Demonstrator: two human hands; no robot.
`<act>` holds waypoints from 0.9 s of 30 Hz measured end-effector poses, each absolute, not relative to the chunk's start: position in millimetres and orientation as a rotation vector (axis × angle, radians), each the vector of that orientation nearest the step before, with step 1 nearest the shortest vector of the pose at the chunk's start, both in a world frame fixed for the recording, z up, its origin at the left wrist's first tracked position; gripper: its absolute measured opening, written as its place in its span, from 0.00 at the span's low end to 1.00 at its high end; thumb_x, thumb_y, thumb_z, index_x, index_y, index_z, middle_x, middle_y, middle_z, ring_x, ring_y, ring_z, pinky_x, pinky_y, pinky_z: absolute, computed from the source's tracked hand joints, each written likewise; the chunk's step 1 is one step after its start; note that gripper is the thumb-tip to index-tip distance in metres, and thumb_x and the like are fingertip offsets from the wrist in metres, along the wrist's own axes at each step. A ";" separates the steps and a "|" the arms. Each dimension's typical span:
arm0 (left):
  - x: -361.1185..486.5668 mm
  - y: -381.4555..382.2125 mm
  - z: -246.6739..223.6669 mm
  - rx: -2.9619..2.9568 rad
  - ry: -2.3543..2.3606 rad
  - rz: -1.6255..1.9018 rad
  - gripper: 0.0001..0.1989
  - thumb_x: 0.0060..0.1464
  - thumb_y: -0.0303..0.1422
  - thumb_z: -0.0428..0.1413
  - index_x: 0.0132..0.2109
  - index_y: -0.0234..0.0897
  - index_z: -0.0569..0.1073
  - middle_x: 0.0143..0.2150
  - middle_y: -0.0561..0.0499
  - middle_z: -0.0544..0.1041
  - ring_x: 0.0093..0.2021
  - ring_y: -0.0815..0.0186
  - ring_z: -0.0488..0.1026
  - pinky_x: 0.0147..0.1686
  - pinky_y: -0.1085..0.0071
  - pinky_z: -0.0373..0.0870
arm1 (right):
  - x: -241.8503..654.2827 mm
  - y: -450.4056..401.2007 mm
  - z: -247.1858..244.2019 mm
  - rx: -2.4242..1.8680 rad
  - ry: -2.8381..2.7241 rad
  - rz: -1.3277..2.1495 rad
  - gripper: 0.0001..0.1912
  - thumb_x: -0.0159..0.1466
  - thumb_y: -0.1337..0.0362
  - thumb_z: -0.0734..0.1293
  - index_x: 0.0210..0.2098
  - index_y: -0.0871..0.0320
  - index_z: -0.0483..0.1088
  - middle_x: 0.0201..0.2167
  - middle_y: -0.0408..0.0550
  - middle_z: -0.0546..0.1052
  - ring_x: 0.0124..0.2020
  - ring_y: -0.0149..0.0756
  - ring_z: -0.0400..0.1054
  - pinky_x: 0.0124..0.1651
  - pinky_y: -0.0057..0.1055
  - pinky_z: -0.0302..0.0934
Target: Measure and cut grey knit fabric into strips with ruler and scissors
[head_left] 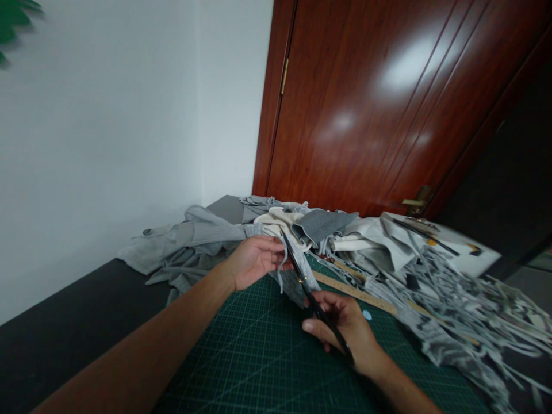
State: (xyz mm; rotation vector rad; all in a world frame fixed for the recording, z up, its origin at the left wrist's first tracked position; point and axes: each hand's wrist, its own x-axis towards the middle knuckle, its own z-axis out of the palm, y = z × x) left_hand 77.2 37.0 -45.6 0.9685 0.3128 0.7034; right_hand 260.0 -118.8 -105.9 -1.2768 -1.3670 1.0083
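My right hand (340,325) is closed around the handles of long black scissors (301,276), whose blades point up and away to the left. The blades lie along a piece of grey fabric (307,269). My left hand (259,259) pinches the grey fabric near the blade tips, and a thin cut strip (281,273) hangs down from its fingers. Part of the fabric is hidden behind the scissors and my fingers. Below both hands lies a green cutting mat (250,345) with a printed grid.
Grey garments (194,241) lie at the left on the dark table (129,299). Folded grey and cream cloth (328,224) is piled at the back. A wooden ruler (353,292) crosses the mat. Many fabric strips (466,299) are heaped at the right, near a white board (478,261).
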 end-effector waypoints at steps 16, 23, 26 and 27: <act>86.3 46.1 -66.9 0.984 0.304 0.642 0.05 0.55 0.29 0.51 0.35 0.34 0.72 0.34 0.39 0.83 0.35 0.57 0.82 0.43 0.60 0.79 | 269.7 -121.2 -102.7 -1.077 -1.392 1.031 0.24 0.51 0.55 0.84 0.41 0.59 0.78 0.21 0.37 0.72 0.14 0.23 0.59 0.17 0.19 0.54; 55.4 40.8 -45.7 1.285 0.338 0.148 0.09 0.48 0.23 0.61 0.38 0.33 0.75 0.25 0.41 0.82 0.16 0.59 0.74 0.27 0.60 0.77 | 297.0 -115.6 -98.5 -1.088 -1.305 0.855 0.22 0.57 0.52 0.81 0.43 0.59 0.77 0.16 0.37 0.71 0.13 0.26 0.60 0.18 0.21 0.53; 40.5 39.9 -30.5 1.714 0.410 -0.107 0.11 0.55 0.35 0.64 0.45 0.38 0.77 0.36 0.41 0.85 0.26 0.57 0.81 0.29 0.65 0.75 | 303.0 -112.8 -96.5 -1.117 -1.255 0.801 0.22 0.56 0.52 0.81 0.41 0.59 0.76 0.15 0.36 0.71 0.13 0.27 0.59 0.17 0.23 0.52; 40.2 41.0 -29.9 1.855 0.481 0.036 0.10 0.54 0.36 0.65 0.43 0.38 0.77 0.36 0.44 0.85 0.28 0.58 0.81 0.30 0.66 0.75 | 303.1 -112.1 -95.5 -1.125 -1.236 0.786 0.22 0.56 0.52 0.81 0.40 0.59 0.76 0.15 0.36 0.70 0.13 0.27 0.59 0.17 0.23 0.52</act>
